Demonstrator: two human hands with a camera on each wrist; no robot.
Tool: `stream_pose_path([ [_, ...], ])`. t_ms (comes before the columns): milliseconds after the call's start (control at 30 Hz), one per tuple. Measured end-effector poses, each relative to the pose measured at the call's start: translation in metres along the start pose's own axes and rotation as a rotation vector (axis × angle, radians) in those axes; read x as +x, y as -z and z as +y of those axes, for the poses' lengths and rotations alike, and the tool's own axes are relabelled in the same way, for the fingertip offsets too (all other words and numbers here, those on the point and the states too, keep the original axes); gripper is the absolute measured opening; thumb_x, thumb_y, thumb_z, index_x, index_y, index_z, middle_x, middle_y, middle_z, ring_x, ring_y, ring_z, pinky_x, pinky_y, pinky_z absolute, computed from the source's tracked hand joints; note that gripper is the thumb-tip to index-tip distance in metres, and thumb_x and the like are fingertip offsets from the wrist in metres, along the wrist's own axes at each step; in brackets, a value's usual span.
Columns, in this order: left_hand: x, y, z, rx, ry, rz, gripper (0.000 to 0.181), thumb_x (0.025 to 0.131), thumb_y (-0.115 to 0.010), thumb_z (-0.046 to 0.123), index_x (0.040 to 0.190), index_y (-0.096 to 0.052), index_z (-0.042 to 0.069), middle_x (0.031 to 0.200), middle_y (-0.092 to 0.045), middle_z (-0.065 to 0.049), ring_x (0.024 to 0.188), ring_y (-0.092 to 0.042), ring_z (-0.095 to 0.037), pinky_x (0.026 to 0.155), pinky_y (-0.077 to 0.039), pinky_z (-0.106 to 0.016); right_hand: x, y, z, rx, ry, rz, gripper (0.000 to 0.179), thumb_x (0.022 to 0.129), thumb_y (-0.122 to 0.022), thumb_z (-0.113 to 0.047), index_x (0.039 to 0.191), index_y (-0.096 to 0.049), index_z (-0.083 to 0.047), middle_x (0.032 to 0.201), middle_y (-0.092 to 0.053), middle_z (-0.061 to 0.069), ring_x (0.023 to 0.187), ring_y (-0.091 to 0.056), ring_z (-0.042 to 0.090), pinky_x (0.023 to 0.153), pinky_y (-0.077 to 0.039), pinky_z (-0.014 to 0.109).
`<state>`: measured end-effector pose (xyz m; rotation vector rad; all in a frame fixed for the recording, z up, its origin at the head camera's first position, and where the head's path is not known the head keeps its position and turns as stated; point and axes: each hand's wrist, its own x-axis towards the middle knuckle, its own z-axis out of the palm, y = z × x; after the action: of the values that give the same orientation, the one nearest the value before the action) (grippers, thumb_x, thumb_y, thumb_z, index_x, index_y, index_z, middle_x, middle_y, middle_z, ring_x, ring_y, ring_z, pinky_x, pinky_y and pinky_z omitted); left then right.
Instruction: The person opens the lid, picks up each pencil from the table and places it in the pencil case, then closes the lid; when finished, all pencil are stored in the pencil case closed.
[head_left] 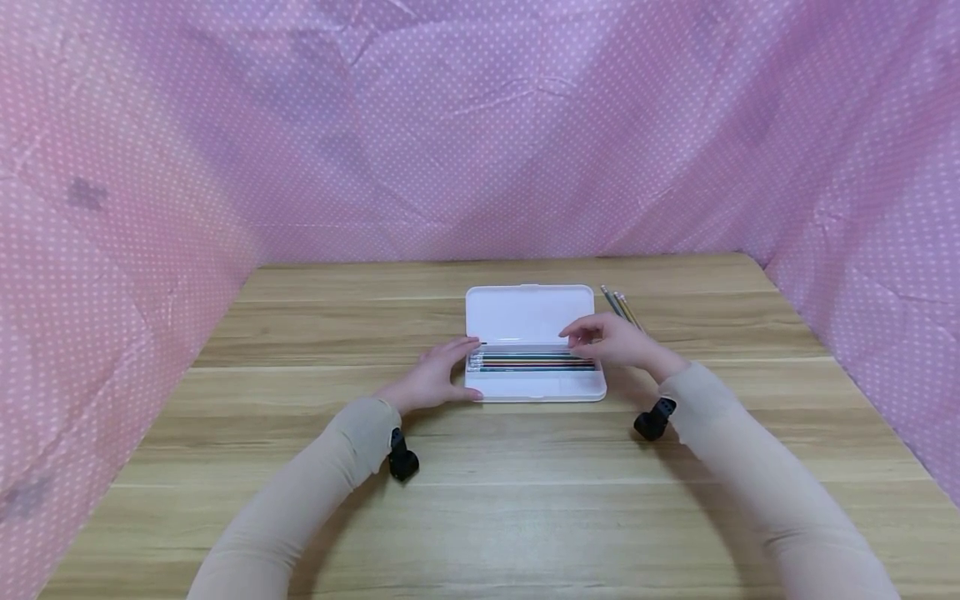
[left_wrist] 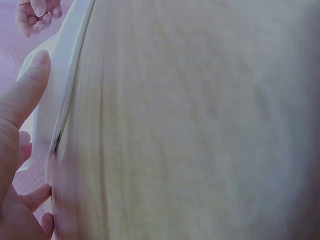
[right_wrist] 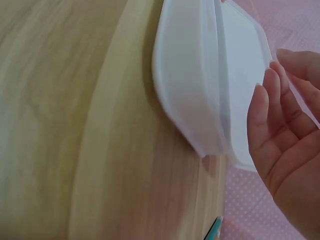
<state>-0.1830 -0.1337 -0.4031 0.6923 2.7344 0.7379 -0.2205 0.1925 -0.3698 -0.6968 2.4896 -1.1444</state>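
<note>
A white pencil case [head_left: 536, 386] lies with its lid [head_left: 529, 314] folded back. Several dark and coloured pencils [head_left: 534, 362] lie side by side inside it. My left hand [head_left: 431, 379] holds the case's left end, thumb at the front edge and fingers toward the hinge; in the left wrist view the thumb [left_wrist: 31, 87] lies along the rim. Over the right end hovers my right hand [head_left: 611, 340], its fingers loosely bent. Nothing shows between the thumb and fingertips in the right wrist view, where the case's outer wall [right_wrist: 185, 75] stands beside the hand.
Behind my right hand, a few loose pencils [head_left: 621, 305] lie on the wooden table [head_left: 525, 500], partly hidden by it. Pink dotted cloth [head_left: 480, 133] hangs behind the table and along both sides. A small black camera sits on each wrist.
</note>
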Motion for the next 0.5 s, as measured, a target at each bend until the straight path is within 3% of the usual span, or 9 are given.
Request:
stream_pose_path([
  [200, 0.000, 0.000, 0.001, -0.010, 0.005, -0.007, 0.089, 0.076, -0.075, 0.047, 0.148, -0.032, 0.017, 0.156, -0.027, -0.005, 0.143, -0.023, -0.032, 0.110, -0.014, -0.065, -0.011, 0.008, 0.011, 0.058, -0.036, 0.033, 0.031, 0.087, -0.066, -0.008, 0.116, -0.063, 0.000, 0.098, -0.063, 0.010, 0.083, -0.052, 0.014, 0.070, -0.045, 0.020],
  [500, 0.001, -0.002, -0.002, -0.014, 0.009, -0.002, 0.090, 0.076, -0.075, 0.048, 0.149, -0.031, 0.017, 0.156, -0.027, -0.005, 0.143, -0.023, -0.032, 0.110, -0.014, -0.065, -0.026, 0.022, 0.024, 0.045, -0.083, 0.068, 0.036, 0.088, -0.066, -0.011, 0.121, -0.060, 0.002, 0.105, -0.064, 0.017, 0.089, -0.055, 0.011, 0.074, -0.048, 0.020],
])
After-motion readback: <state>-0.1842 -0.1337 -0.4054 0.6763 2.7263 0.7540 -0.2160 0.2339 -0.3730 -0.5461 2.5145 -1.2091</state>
